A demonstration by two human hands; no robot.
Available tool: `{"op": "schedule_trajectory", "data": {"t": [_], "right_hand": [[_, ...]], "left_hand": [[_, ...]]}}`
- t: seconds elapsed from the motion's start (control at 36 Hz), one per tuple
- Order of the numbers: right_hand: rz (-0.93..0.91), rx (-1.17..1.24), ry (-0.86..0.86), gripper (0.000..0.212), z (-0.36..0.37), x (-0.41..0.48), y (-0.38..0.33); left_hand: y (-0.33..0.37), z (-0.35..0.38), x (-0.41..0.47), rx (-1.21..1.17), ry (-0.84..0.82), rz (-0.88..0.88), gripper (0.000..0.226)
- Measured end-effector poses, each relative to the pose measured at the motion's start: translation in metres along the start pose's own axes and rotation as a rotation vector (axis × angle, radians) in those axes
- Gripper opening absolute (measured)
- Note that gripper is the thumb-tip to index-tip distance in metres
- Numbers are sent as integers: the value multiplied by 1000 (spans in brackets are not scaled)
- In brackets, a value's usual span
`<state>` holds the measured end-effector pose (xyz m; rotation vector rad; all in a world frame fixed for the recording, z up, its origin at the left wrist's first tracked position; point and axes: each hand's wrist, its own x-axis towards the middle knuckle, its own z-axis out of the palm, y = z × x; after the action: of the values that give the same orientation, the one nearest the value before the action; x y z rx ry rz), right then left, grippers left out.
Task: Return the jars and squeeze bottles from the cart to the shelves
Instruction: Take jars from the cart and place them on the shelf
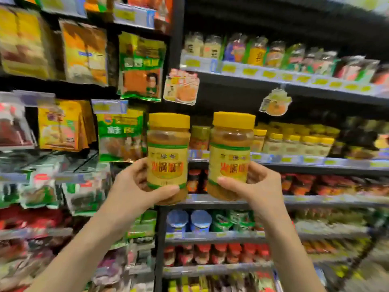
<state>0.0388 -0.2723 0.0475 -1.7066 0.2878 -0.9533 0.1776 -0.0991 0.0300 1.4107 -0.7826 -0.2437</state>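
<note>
At centre frame, we are gripping one yellow-lidded jar (pixel 167 157) in our left hand (pixel 134 187) and its twin jar (pixel 231 154) in our right hand (pixel 255 186), both upright before the shelves (pixel 294 165).

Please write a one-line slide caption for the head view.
Head view: left hand grips a yellow-lidded jar, right hand grips a second jar, both upright before a shelf of similar jars.

The left hand (pixel 134 182) grips the left jar (pixel 168 152) low on its label, thumb across the front. The right hand (pixel 261 182) grips the right jar (pixel 231 152) the same way. Both jars are upright, side by side but apart, yellow lids up. Behind the right jar, a shelf (pixel 336 162) carries shelved jars (pixel 294 142) with matching yellow lids. Packets (pixel 141 66) hang at left.
</note>
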Motion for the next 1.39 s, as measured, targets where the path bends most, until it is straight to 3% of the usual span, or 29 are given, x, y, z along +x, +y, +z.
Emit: {"op": "schedule_trajectory", "data": {"t": [0.28, 0.44, 0.69, 0.92, 1.14, 1.31, 1.39], "right_hand": [[-42, -133, 232, 35, -172, -16, 10], [-34, -165, 358, 34, -240, -13, 17], [-19, -162, 460, 44, -304, 3, 39], [-14, -184, 486, 47, -351, 61, 76], [-40, -165, 449, 44, -386, 133, 106], [-67, -186, 468, 48, -416, 170, 128], [-68, -203, 482, 47, -434, 185, 139]], "left_hand": [[-7, 176, 20, -88, -193, 16, 53], [-5, 243, 39, -97, -293, -19, 66], [-14, 319, 78, -61, -389, -15, 84], [-31, 371, 132, -10, -423, 3, 73], [-51, 409, 193, -17, -414, -12, 104], [-66, 442, 224, -11, -412, 11, 85], [-73, 457, 236, -3, -426, 13, 87]]}}
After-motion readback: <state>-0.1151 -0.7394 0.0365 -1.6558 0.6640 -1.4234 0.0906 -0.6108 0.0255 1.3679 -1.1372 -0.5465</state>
